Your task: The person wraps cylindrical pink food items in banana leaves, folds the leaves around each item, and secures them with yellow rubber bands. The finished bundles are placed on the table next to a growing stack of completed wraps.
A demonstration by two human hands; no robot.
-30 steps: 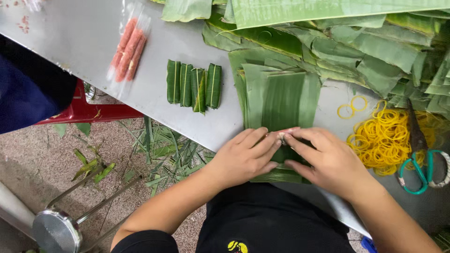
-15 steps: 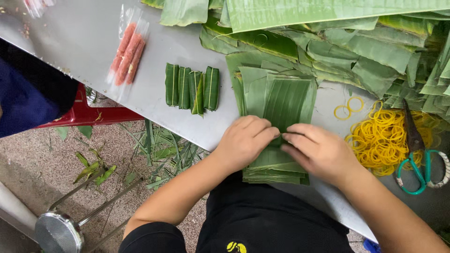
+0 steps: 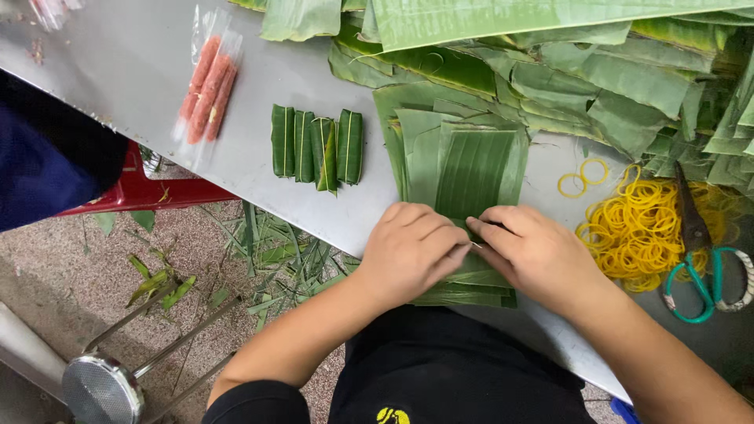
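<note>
So here we've got both hands down on a stack of banana leaf pieces [image 3: 471, 169] that sits on the grey metal tabletop [image 3: 298, 71], right at the edge closest to us. Our left hand [image 3: 410, 245] lies knuckles up with the fingers curled over the near end of the top leaf, pressing it down. Our right hand [image 3: 534, 253] is just beside it, fingertips meeting the left ones, and it looks like the thumb and forefinger are pinching the leaf edge right there. We can't tell if anything is tucked under the fingers, they cover that spot completely. The near end of the stack hangs slightly past the tabletop edge, over our lap.

Left of the stack, a little apart, there are four small wrapped leaf rolls [image 3: 316, 145] lined up side by side. Further left lies a clear plastic bag with pinkish-orange sausages [image 3: 206, 86] in it. To the right of our right hand we have a heap of yellow rubber bands [image 3: 640, 224], with a couple of loose ones next to it, and green-handled scissors [image 3: 699, 259] lying on top of the heap. Along the far side of the tabletop is a big messy pile of loose leaves [image 3: 597, 71]. Down on the floor, leaf scraps [image 3: 275, 255] are scattered about, near a red stool [image 3: 145, 192].
</note>
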